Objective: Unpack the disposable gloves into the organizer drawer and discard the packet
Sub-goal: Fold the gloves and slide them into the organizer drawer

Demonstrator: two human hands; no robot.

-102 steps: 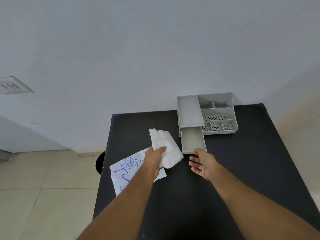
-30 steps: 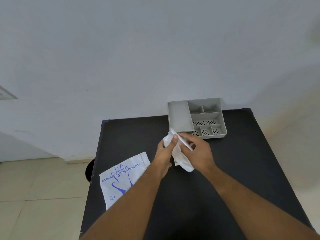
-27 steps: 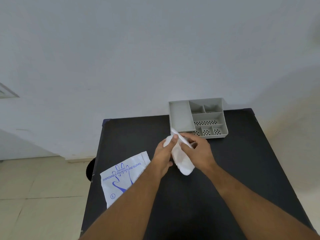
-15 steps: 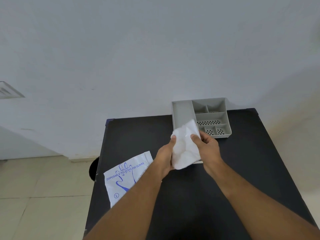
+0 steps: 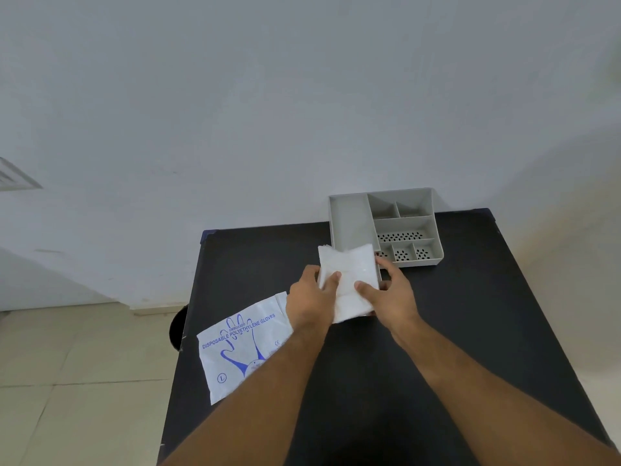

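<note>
Head view looks down on a black table pushed against a pale wall. Both my hands hold the folded stack of white gloves in front of me. My left hand grips its left edge, thumb pressed on top and fingers curled underneath. My right hand grips the right edge the same way, thumb on top, the other fingers wrapped round the far side. The stack is tilted, its far edge raised, and it hides the near end of the grey organizer, so I cannot tell from here how the drawer sits beneath it.

That organizer stands at the far edge of the table, touching the wall, with a long compartment on its left and smaller ones on its right, some with perforated floors. All the compartments I can see hold nothing.

To the near left, the glove packet lies flat, printed in blue with a hand outline and lettering, its left part hanging over the table's left edge. My left forearm crosses its right corner. Beyond that edge is a tiled floor.
</note>
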